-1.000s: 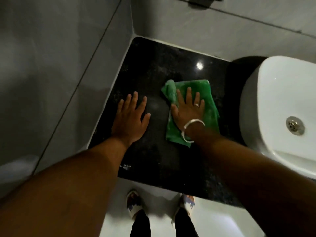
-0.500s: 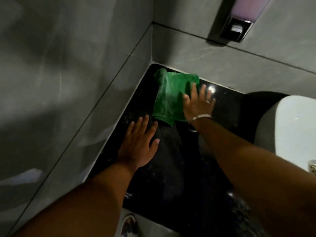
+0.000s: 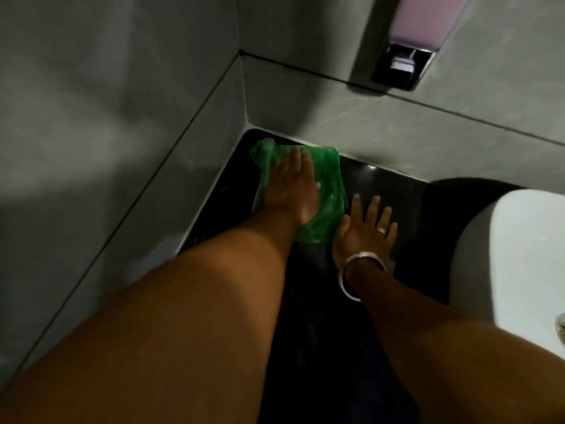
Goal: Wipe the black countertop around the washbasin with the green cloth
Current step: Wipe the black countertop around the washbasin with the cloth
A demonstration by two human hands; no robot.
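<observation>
The green cloth [image 3: 331, 191] lies flat in the back left corner of the black countertop [image 3: 400, 197], against the grey walls. My left hand [image 3: 290, 188] presses down on it with fingers together, covering its left half. My right hand [image 3: 365, 231], with a ring and a silver bangle, rests palm down on the bare countertop just right of the cloth, fingers spread and holding nothing. The white washbasin [image 3: 519, 246] stands at the right, apart from both hands.
Grey tiled walls [image 3: 122, 117] close in the counter on the left and back. A wall-mounted soap dispenser [image 3: 406, 41] hangs above the back edge. The basin's drain [image 3: 561, 330] shows at the right border.
The cloth slid from the counter's middle into the back corner under my right hand. Now my left hand is on the cloth and my right hand has come off onto the counter.
</observation>
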